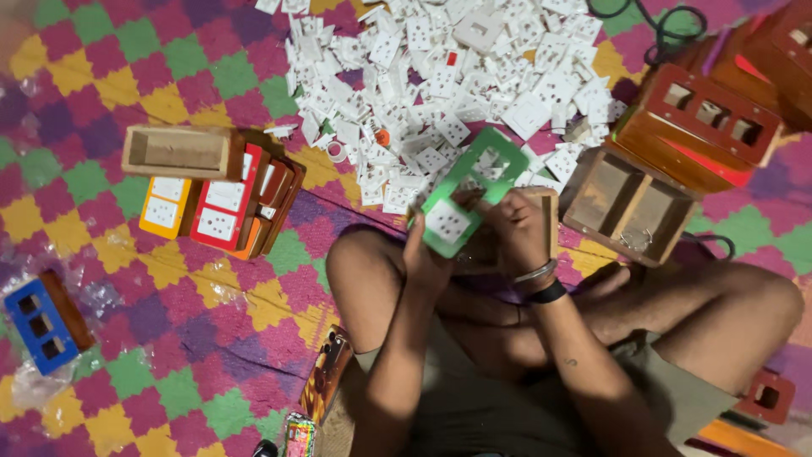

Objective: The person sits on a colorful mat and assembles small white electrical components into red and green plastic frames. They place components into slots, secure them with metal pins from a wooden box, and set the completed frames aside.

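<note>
Both hands grip a green switch plate (467, 193): the left hand (425, 254) holds its socket end, the right hand (518, 230) the frame, above a white socket pile (440, 76).

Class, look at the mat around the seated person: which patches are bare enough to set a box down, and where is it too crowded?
Free: the mat between the blue frame and the person's knee, below the stacked panels; also the top-left corner above the wooden box. Crowded: the white socket pile ahead and the wooden boxes at right.
</note>
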Action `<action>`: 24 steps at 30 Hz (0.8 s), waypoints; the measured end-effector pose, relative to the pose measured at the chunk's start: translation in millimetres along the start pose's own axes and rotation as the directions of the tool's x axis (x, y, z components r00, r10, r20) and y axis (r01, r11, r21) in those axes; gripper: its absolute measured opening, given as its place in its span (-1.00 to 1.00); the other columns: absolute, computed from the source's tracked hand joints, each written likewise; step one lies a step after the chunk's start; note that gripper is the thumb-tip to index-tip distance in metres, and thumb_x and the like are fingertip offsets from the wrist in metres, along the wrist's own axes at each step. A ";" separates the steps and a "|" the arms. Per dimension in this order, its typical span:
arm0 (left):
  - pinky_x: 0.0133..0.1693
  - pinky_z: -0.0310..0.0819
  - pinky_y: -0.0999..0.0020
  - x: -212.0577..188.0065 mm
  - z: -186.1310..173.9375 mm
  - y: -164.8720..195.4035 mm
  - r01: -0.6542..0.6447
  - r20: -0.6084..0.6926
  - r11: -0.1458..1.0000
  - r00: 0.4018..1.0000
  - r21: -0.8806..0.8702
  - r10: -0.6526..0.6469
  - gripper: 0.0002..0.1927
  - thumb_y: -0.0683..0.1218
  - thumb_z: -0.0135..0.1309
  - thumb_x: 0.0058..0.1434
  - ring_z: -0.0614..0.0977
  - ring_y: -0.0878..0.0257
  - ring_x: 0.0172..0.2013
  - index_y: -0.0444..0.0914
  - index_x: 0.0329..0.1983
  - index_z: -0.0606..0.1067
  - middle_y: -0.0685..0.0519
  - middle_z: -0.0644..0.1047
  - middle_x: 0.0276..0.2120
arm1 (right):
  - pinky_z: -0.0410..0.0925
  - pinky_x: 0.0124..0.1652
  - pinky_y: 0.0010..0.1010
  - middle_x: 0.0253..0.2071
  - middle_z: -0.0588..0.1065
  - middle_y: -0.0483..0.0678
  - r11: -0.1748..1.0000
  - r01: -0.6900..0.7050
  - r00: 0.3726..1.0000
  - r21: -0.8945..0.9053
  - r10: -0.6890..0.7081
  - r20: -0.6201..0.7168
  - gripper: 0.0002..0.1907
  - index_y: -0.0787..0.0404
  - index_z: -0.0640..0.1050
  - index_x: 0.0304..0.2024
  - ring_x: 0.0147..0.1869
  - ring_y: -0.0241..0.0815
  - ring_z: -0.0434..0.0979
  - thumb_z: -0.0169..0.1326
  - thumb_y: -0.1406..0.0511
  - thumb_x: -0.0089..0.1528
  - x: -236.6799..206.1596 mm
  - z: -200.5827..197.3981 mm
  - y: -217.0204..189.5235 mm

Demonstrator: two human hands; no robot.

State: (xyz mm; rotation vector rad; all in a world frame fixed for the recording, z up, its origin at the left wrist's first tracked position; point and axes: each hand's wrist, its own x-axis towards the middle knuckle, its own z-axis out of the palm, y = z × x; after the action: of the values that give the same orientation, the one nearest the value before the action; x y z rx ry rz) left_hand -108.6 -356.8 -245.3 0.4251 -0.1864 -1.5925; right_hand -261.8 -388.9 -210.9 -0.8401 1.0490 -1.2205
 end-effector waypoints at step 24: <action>0.00 0.59 0.02 115.5 -60.5 114.7 0.171 0.326 0.945 0.942 -0.278 -0.074 -0.49 0.01 0.07 0.33 0.68 -0.13 -0.13 -0.49 0.16 0.47 -0.34 0.62 -0.15 | 0.39 -0.06 -0.10 -0.09 0.41 0.09 -0.050 0.758 0.609 -0.650 -0.300 0.734 -0.73 0.23 0.68 -0.05 0.00 0.09 0.41 0.32 0.33 0.19 338.5 199.2 63.5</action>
State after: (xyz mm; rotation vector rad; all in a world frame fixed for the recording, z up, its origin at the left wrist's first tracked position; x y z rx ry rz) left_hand 18.5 -471.0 -276.0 -0.0586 -0.1536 -1.7741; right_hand -44.7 -717.9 -265.4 -2.7087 1.0875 -0.7633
